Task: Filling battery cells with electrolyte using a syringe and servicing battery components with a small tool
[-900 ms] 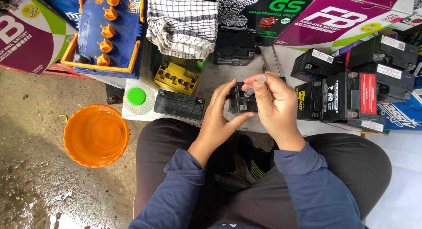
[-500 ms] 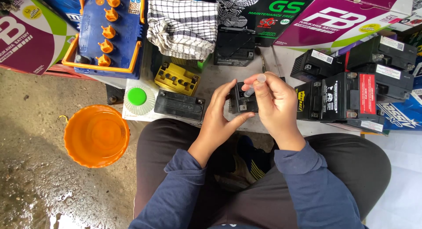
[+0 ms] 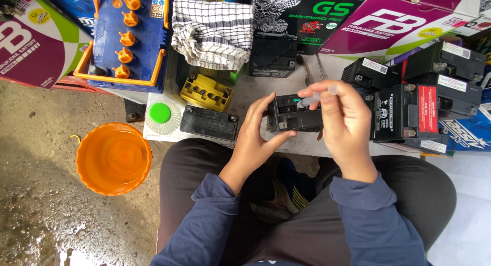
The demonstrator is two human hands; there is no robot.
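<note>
Seen from the head camera, the person sits with knees apart at the edge of a low work surface [image 3: 245, 95] crowded with batteries. The left hand [image 3: 257, 135] is curled around the near left end of a small black battery [image 3: 296, 114] — thumb against its front face, fingers over its top left corner, holding it steady on the surface. The right hand [image 3: 343, 120] is closed in a pinch on a small clear syringe [image 3: 313, 98], held slanted with its tip down at the battery's top, where a bit of green shows. The battery sits right in front of the person, between the two hands.

To the left of it lie another flat black battery [image 3: 207, 122] and a yellow battery top [image 3: 205, 91], with a clear container with a green cap [image 3: 160, 114] just beside them. Behind these hangs a checked cloth [image 3: 213, 31], and farther left stands a large blue battery with orange caps [image 3: 128, 36]. To the right — a cluster of black batteries [image 3: 414, 105], one with a red label. On the wet concrete floor at the left stands an orange basin [image 3: 113, 157] holding water.
</note>
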